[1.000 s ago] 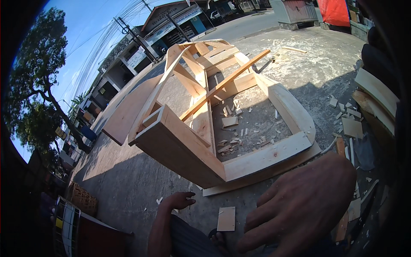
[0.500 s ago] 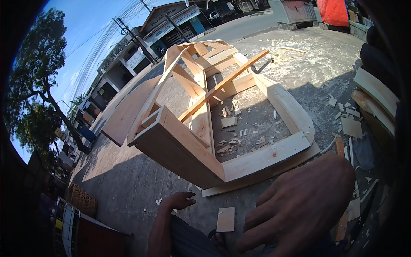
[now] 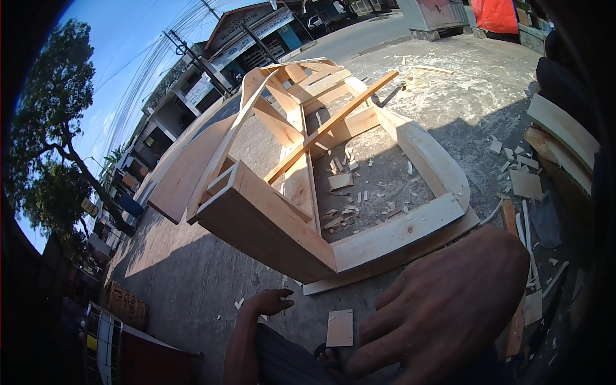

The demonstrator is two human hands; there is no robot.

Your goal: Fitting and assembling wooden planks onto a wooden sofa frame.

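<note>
The frame of pale, bare, curved wood [image 3: 398, 234] stands on concrete pavement [image 3: 179, 263]. Before it, the left hand [image 3: 271, 301] has loosely parted fingers; whether the right hand's [image 3: 449, 298] bent fingers grip anything cannot be told. Left of it sits a wicker basket [image 3: 126, 305], contents indiscernible.

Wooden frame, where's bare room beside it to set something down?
Bare pavement lies left of the wooden frame, between it and the woven basket. It's crowded inside the frame with scraps and right of it with offcuts.

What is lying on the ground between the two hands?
In the head view, a rectangular wooden piece lies on the ground between the left hand and the right hand.
</note>
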